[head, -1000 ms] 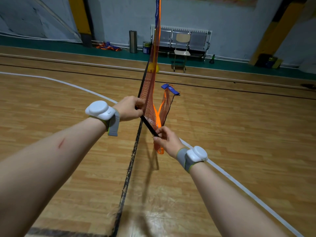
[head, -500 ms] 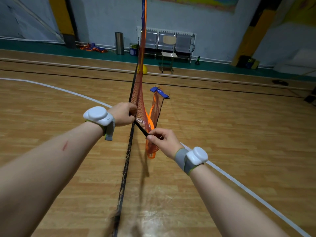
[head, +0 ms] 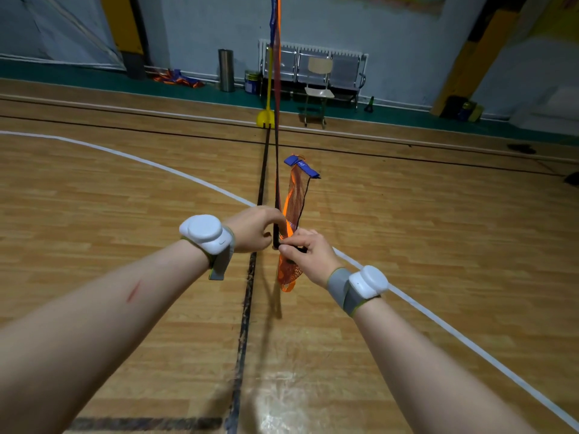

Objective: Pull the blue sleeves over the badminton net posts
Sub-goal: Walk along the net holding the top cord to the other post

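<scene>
Over the wooden floor, the left hand and right hand both pinch the black post amid bunched orange net; the blue sleeve hangs loose beyond.

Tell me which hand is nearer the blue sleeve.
Right, narrowly. The right hand sits almost straight below the blue sleeve, at the bunched net hanging from it. The left hand is farther left, at the post.

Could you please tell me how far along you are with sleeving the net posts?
Done: far yellow post stands with net attached. In hand: left hand and right hand pinch the black post and orange net. Left: the blue sleeve hangs loose, not yet on.
</scene>
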`<state>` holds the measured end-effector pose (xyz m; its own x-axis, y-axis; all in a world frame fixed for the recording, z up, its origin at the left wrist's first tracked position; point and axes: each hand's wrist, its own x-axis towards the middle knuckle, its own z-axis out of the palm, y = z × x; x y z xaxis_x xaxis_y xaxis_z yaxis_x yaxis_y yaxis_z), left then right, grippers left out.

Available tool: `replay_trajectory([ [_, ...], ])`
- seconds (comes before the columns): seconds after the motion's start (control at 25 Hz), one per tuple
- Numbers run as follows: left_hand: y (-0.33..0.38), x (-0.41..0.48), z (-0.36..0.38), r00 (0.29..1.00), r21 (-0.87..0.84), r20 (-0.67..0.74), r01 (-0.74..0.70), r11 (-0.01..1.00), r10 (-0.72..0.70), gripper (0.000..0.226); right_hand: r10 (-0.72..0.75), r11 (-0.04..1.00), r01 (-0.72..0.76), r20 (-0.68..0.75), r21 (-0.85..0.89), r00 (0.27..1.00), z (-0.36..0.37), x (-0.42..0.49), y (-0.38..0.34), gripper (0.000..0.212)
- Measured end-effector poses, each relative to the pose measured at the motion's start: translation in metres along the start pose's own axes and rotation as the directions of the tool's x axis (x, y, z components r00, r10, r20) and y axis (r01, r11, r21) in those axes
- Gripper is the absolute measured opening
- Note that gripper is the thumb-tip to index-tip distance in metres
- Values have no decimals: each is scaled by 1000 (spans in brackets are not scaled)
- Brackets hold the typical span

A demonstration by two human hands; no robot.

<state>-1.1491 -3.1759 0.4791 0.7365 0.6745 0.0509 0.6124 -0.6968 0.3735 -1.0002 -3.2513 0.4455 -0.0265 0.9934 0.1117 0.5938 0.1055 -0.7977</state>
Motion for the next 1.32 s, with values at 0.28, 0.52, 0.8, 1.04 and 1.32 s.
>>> replay_trajectory([
  [0.28, -14, -29, -21, 997, -41, -65, 29, 999, -31, 10, 110, 985, -97, -90, 140, 990, 34, -1, -16, 18],
  [0.52, -26, -53, -42, 992, -60, -98, 77, 995, -83, 6, 188, 962, -176, -41, 209, 981, 65, -10, -21, 10],
  [0.8, -54, -80, -52, 984, -90, -99, 138, 986, -146, 9, 179, 973, -163, -88, 167, 980, 82, -24, -27, 21],
  [1.04, -65, -84, -52, 980, -7, -108, 170, 985, -170, 10, 88, 969, -55, -127, 243, 988, 70, -39, -64, 6],
  [1.32, -32, -76, -35, 998, 31, -39, 42, 999, -41, 25, 30, 978, -10, -92, 210, 995, 56, -55, -87, 11],
])
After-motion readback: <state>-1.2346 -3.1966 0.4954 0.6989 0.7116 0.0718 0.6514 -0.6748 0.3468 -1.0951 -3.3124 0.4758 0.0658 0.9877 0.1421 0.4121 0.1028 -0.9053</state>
